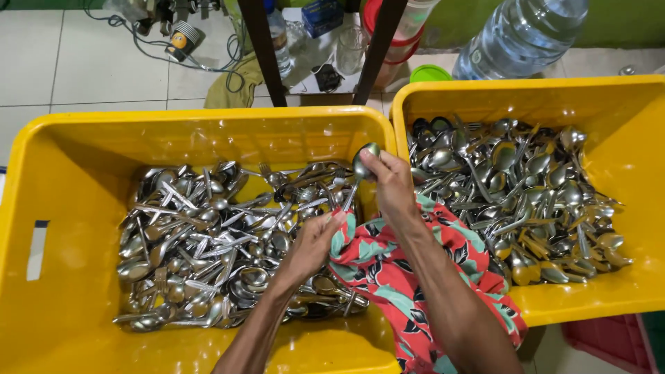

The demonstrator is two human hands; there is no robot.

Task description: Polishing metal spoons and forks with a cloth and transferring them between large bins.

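Observation:
My right hand (pixel 392 185) pinches a metal spoon (pixel 362 163) by its bowl, holding it over the gap between two yellow crates. My left hand (pixel 313 244) grips a red and teal floral cloth (pixel 388 273) that drapes over the left crate's right edge; the spoon's handle points down toward this cloth. The left yellow crate (pixel 69 173) holds a heap of steel spoons and forks (pixel 215 242). The right yellow crate (pixel 623 125) holds another pile of cutlery (pixel 519 194).
Behind the crates on the tiled floor (pixel 104 69) stand a large clear water jug (pixel 519 34), dark stand legs (pixel 267 55), cables, plastic bottles, a glass and a green lid (pixel 429 72). A red crate (pixel 609 339) shows at the bottom right.

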